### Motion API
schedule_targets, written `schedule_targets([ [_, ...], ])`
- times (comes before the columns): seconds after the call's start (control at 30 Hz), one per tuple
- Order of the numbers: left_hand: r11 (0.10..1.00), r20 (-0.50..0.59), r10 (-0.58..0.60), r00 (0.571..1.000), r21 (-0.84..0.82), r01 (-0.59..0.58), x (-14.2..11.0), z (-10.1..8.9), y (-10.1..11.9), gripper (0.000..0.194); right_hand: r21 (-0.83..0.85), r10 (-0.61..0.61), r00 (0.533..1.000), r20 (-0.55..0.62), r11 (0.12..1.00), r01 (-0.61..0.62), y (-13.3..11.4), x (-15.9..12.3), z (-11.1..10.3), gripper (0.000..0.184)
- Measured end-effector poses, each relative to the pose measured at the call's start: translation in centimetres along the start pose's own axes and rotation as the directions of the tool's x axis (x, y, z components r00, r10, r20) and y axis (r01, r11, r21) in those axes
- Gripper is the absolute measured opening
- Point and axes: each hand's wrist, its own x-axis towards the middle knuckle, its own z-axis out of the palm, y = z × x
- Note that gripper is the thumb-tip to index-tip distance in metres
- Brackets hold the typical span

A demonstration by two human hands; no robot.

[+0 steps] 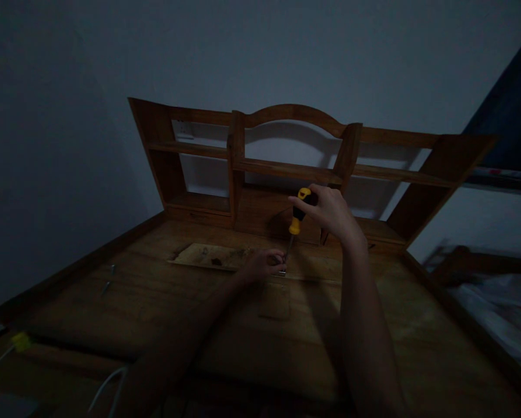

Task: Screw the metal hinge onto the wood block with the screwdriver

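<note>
My right hand [333,213] grips the black and yellow handle of a screwdriver [294,225] from above, thumb and fingers around its upper part. The screwdriver stands nearly upright, its shaft pointing down at the wooden desktop. At its tip, the fingers of my left hand [264,265] are curled together in a pinch; what they hold is too dark and small to tell. Just below those fingertips lies a small shiny metal piece [280,273]. It is by a thin, pale strip of wood [217,257] with dark stains, which runs across the desktop [225,313].
A wooden shelf unit [286,171] with several compartments rises along the desk's back edge, against the wall. Two small screws [107,287] [113,269] lie on the left. White cables and a yellow object [21,341] are at the front left. White fabric [499,313] is at the right.
</note>
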Motion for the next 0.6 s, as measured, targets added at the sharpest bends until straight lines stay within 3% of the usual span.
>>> schedule_targets([
  [0.17, 0.999, 0.019, 0.044, 0.999, 0.002, -0.044, 0.01, 0.02, -0.13, 0.021, -0.006, 0.002, 1.000, 0.004, 1.000, -0.002, 0.06, 0.04, 0.13, 0.039],
  [0.6, 0.999, 0.027, 0.042, 0.999, 0.005, -0.042, 0.00, -0.27, 0.37, 0.023, -0.013, -0.002, 1.000, 0.003, 1.000, 0.002, 0.32, 0.19, 0.54, 0.040],
])
